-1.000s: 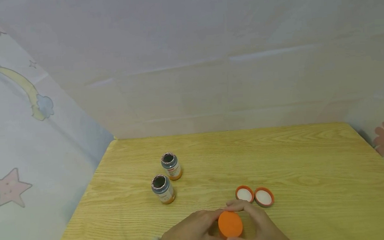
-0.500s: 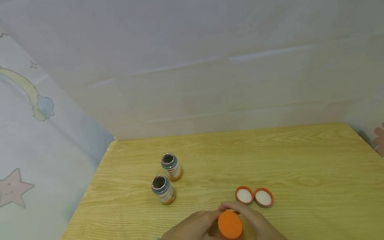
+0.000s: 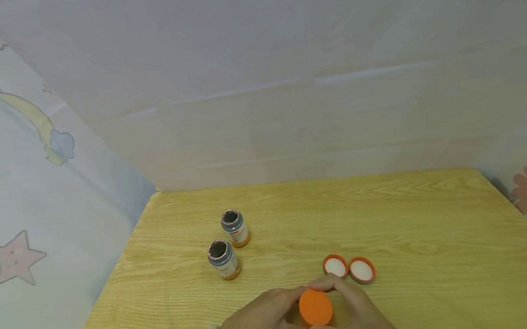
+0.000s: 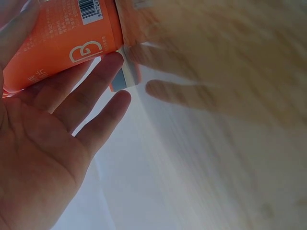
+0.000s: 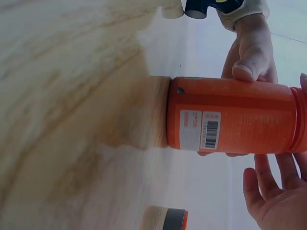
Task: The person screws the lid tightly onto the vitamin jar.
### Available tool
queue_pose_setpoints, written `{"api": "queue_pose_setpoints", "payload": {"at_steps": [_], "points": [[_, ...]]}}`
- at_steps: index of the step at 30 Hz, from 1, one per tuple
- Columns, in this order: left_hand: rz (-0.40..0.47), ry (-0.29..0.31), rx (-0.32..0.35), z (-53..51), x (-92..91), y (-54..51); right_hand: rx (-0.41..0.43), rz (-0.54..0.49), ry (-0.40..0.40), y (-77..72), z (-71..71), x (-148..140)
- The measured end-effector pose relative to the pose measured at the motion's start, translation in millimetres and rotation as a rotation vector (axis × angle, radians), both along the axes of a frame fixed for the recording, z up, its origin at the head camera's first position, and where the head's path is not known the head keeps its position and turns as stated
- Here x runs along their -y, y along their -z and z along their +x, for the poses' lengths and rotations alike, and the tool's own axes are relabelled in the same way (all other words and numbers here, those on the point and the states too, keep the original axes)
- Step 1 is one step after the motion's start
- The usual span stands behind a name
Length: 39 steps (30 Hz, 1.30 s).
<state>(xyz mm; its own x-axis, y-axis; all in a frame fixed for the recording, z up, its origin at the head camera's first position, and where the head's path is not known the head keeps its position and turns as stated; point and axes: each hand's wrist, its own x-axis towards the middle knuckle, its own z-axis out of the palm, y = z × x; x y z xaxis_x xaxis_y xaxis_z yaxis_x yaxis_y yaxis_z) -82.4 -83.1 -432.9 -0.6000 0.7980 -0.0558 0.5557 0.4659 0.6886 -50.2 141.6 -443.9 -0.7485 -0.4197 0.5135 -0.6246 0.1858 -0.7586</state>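
An orange plastic bottle point(image 5: 235, 115) with a barcode label stands upright on the table, between both hands at the front. Its orange screw cap point(image 3: 315, 307) faces up in the head view. My left hand point(image 3: 264, 316) holds the bottle's body from the left, thumb and fingers around it. From the right, my right hand point(image 3: 360, 311) pinches the cap, index finger at the far side and thumb at the near side. In the right wrist view the cap is cut off by the frame's edge.
Two uncapped grey jars point(image 3: 236, 231) with white labels and torn foil rims stand left of the hands. Two caps point(image 3: 362, 270) lie upturned side by side just beyond the right hand, white liners showing. The wooden table point(image 3: 427, 225) backs onto a pale cloth.
My right hand's fingers slid back around the cap's edge half a second ago and now lie forward again. The left hand and the bottle have stayed in place.
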Motion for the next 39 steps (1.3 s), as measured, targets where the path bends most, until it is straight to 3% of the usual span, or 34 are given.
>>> {"api": "queue_pose_setpoints", "payload": {"at_steps": [5,12,16,19,24,28,35,39], "points": [[-0.005,-0.006,0.006,0.2,-0.4,-0.8,0.010,-0.005,0.019,-0.4,0.7,1.8],[-0.011,-0.006,-0.024,1.2,1.8,-1.9,-0.145,0.011,-0.035,3.9,-3.6,-1.0],[0.017,-0.001,-0.030,1.4,2.3,-1.5,-0.170,-0.016,-0.071,4.7,-4.2,-3.2],[0.028,0.006,-0.022,1.0,2.5,-0.9,-0.155,-0.035,-0.054,4.0,-4.0,-3.2],[0.012,0.007,-0.007,1.4,0.9,-0.3,-0.035,-0.025,0.023,1.8,1.0,-0.9],[0.005,0.007,0.015,1.1,-0.4,-0.9,0.038,-0.045,0.040,1.6,3.6,1.6],[-0.019,0.003,-0.031,0.7,0.2,-1.8,-0.022,0.026,0.030,0.4,1.0,0.0],[-0.020,-0.001,-0.039,0.8,1.0,-1.8,-0.082,0.012,-0.013,0.6,-1.0,-0.4]]}}
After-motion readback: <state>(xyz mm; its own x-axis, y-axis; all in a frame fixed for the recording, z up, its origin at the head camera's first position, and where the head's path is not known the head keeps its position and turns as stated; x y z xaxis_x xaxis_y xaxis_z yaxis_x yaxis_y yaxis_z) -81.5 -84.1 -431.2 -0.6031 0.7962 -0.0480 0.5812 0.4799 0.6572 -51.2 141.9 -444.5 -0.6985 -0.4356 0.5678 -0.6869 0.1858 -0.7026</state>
